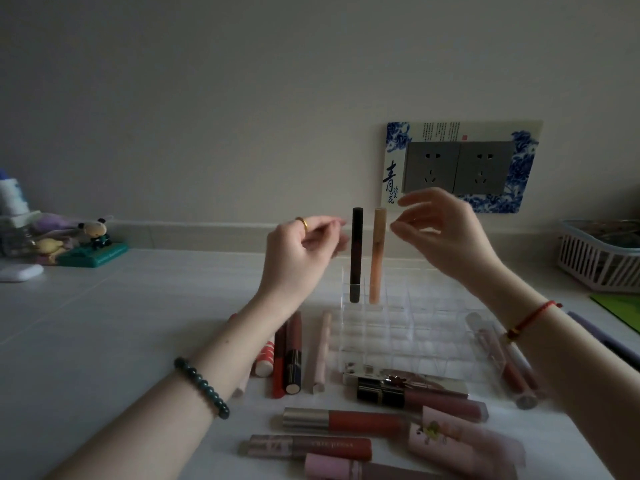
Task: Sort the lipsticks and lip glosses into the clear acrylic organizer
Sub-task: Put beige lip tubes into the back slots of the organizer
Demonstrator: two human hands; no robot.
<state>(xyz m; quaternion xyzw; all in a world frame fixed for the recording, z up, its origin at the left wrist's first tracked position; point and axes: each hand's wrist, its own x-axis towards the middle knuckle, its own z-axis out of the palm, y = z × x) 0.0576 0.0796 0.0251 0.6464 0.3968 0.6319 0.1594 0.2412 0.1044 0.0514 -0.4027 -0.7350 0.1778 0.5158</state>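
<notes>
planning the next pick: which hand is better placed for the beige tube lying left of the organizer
Left, probably: left hand is empty and nearer the beige tube; right hand would have to cross the organizer.

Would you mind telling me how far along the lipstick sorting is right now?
Done: a dark tube and an orange tube stand upright in back cells of the acrylic organizer. In hand: nothing; the left hand and right hand hover beside those tubes' tops, fingers relaxed. Left: most of the job, as many loose tubes lie on the table left of, in front of and right of the organizer.
</notes>
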